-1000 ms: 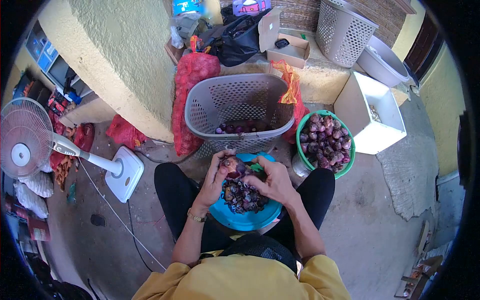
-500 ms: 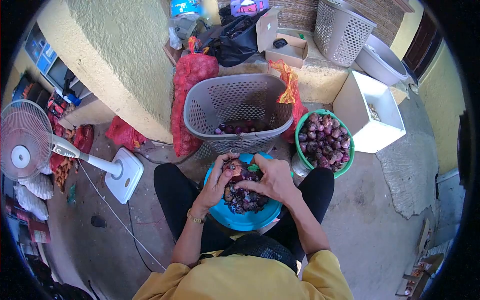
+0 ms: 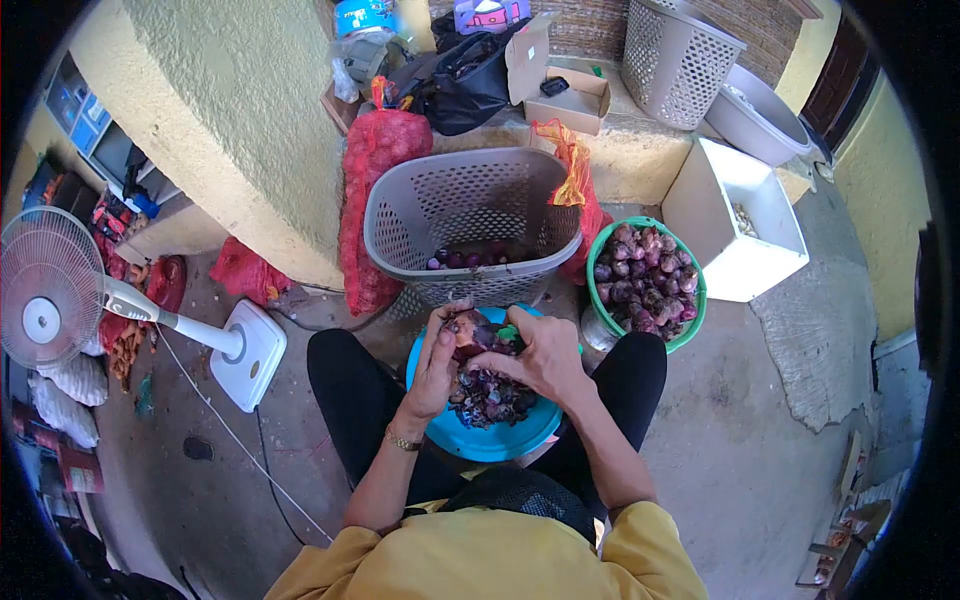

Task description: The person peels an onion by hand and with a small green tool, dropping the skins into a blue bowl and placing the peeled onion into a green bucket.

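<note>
Over a blue basin point(image 3: 485, 442) between my knees, my left hand point(image 3: 436, 365) is wrapped round a red onion point(image 3: 468, 332) with loose brown skin. My right hand point(image 3: 545, 355) is beside it, fingers bent, its thumb reaching toward the onion; something green shows near its fingertips. What that hand grips is too small to name. Dark peelings point(image 3: 492, 397) lie in the basin below both hands. A grey perforated basket point(image 3: 475, 272) with a few purple onions point(image 3: 473, 259) at its bottom stands just beyond.
A green basket point(image 3: 704, 300) full of red onions point(image 3: 648, 275) stands to the right, before a white box point(image 3: 700, 230). Red net sacks point(image 3: 372, 215) flank the grey basket. A white fan point(image 3: 240, 345) with trailing cords is at left. A cardboard box point(image 3: 590, 100) sits on the ledge.
My left hand has turned slightly around the onion, and my right fingers and thumb have shifted a little. The whole view has moved slightly.
</note>
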The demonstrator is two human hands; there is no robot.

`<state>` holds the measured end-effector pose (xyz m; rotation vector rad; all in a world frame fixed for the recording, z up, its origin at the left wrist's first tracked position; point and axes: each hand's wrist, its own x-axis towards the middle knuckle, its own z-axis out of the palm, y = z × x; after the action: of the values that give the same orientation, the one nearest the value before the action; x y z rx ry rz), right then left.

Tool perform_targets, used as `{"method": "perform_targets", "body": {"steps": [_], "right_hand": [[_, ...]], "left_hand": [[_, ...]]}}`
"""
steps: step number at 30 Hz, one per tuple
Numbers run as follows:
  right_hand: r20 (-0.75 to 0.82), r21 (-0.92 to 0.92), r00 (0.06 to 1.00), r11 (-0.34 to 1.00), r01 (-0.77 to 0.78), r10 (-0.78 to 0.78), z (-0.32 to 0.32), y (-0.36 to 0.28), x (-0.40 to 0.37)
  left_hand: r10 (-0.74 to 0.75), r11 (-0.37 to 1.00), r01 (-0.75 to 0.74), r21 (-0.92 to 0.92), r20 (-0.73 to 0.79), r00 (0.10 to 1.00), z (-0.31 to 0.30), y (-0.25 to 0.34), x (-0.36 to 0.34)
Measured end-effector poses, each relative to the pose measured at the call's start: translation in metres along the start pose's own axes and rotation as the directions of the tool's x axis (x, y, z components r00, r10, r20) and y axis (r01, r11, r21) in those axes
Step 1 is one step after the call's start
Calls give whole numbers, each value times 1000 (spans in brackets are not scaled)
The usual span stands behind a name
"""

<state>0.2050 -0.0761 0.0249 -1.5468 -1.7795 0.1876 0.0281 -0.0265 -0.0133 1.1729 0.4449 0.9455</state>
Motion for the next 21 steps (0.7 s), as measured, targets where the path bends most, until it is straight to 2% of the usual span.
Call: {"method": "perform_targets", "body": {"steps": [2,4,6,8,10,14,18,21], "right_hand": [[-29,3,999,1000,-15,15,3,-2,-2],[-58,6,998,999,-32,33,7,-3,-5],[-57,122,992,987,-109,116,16,-2,-9],[-84,122,988,985,-118,129,23,-3,-11],[-108,125,984,984,-127,141,27,-9,-12],[-126,260,965,946,-193,231,35,-16,-14],[-129,379,943,894,-240,307,51,-13,-17],[-120,480,948,853,-204,295,62,-3,-20]], "left_hand": [[17,989,-25,-145,-58,998,5,-3,0],[18,983,-27,-181,-49,999,5,-5,1],[19,976,-27,-216,-41,999,4,-9,2],[21,955,-44,-293,-79,997,4,-15,1],[-20,954,-15,-298,-116,993,8,-13,1],[-97,937,37,-347,-159,983,8,-20,1],[-62,931,-4,-366,-169,984,15,-22,3],[-65,934,-12,-358,-204,977,17,-25,3]]}}
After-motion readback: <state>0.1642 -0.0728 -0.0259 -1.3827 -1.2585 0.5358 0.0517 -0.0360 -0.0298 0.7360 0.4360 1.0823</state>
